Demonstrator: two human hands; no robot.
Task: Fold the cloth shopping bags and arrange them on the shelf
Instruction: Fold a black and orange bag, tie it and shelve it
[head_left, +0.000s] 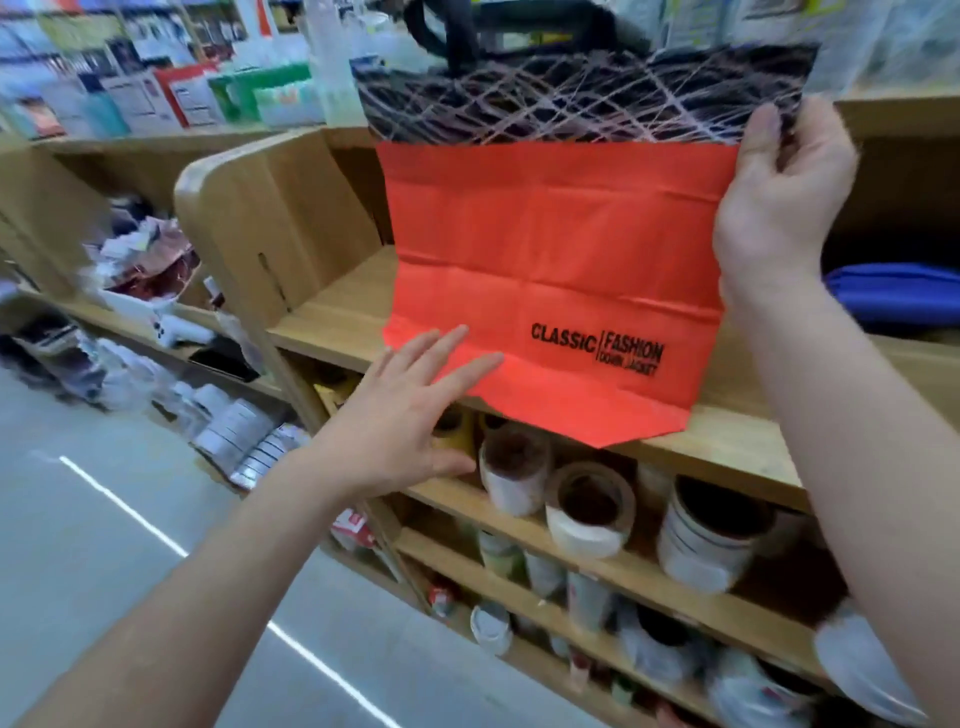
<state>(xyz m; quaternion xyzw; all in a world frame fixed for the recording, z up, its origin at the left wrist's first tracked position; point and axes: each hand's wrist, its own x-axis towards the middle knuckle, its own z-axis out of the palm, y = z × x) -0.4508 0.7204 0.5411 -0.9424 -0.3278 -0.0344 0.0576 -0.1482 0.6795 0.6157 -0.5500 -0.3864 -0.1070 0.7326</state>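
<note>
Far left: grey smooth floor (104, 519) with a white line, and blurred cluttered shelves behind it. Next right, a rounded light-wood divider panel (249, 228) stands at the left end of the light-wood shelf board (727, 431).

Left hand (400, 421): open and flat, fingers straight and spread, holding nothing. Its fingertips are at the lower left corner of the bag and look to be touching it, though contact is not certain.

Centre: orange cloth shopping bag with a black line-patterned top band (561, 270). It is held upright and unfolded above the shelf board. Black fabric handles (441, 31) are at the top, creases run across the orange panel, and there is black print at lower right. The bottom edge droops over the near edge of the board. Rolls of tape, white and brown (592, 504), sit on the lower shelf under it.

Right hand (779, 208): fingers curled, pinching the bag's upper right edge at the patterned band and carrying its weight.

Far right: a blue folded fabric item (893, 291) lies deeper on the same shelf.

Step, by my read: starting the fold. To do it well:
- Lay the bag flat on the board first.
- Smooth it with the flat left palm.
- Fold along the existing creases, corners matched.
- Tuck the handles inside so they don't stick out.
- Keep the bottom from slipping off the near edge.
- Keep the right pinch on until the left hand pins the cloth.
</note>
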